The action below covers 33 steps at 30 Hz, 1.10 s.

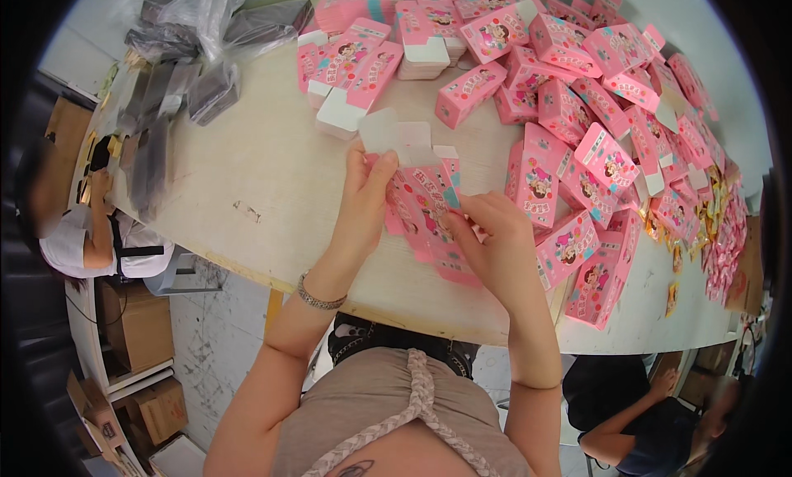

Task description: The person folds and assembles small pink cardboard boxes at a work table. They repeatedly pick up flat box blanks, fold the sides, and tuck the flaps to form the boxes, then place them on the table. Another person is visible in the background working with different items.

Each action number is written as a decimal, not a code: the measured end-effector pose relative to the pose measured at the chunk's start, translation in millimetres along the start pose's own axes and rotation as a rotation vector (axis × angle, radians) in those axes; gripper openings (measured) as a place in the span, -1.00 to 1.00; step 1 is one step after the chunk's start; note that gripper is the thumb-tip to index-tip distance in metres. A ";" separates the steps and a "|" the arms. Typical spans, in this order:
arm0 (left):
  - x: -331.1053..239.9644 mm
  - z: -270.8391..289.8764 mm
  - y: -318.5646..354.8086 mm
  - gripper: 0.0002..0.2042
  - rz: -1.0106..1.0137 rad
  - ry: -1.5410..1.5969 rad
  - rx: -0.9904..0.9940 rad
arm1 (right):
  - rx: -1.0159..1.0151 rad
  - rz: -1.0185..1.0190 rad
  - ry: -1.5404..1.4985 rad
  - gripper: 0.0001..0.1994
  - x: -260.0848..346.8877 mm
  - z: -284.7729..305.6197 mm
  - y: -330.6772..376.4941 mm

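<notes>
Pink carton (422,198) with white flaps (414,134) out, over the pale table (247,168)
Your left hand (365,187) pinches its upper left; your right hand (497,230) grips its right edge, both with fingers nearly closed

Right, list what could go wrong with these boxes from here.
1. The pink carton, held by the left hand and right hand, could crease if its flaps are forced.
2. The right hand is close to the heap of pink boxes; a sideways knock might topple some.
3. The heap's lowest box lies near the table's front edge and could be nudged off.
</notes>
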<state>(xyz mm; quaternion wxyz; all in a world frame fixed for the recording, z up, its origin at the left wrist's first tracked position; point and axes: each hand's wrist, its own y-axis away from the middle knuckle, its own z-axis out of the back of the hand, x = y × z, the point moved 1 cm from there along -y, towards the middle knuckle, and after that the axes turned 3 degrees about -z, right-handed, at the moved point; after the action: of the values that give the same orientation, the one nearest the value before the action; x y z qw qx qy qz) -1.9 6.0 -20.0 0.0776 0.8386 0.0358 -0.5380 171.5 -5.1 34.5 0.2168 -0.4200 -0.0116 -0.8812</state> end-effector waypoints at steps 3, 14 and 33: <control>-7.4 -5.1 2.0 -0.44 0.125 0.012 0.107 | 0.056 0.005 -0.153 -0.50 4.3 -1.3 3.7; -17.5 -21.6 43.3 -0.48 -0.326 -0.379 0.346 | -0.205 0.086 -0.494 -0.53 -22.4 -26.3 8.1; -37.6 -10.5 50.2 -0.61 -0.538 -0.530 0.444 | -0.087 -0.010 -0.684 -0.72 -0.5 1.5 4.6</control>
<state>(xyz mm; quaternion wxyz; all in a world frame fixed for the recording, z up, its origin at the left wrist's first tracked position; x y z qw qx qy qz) -1.1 -40.9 23.0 -0.2411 0.6288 0.1152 -0.7302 174.6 -8.8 34.4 0.1778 -0.6998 -0.0481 -0.6902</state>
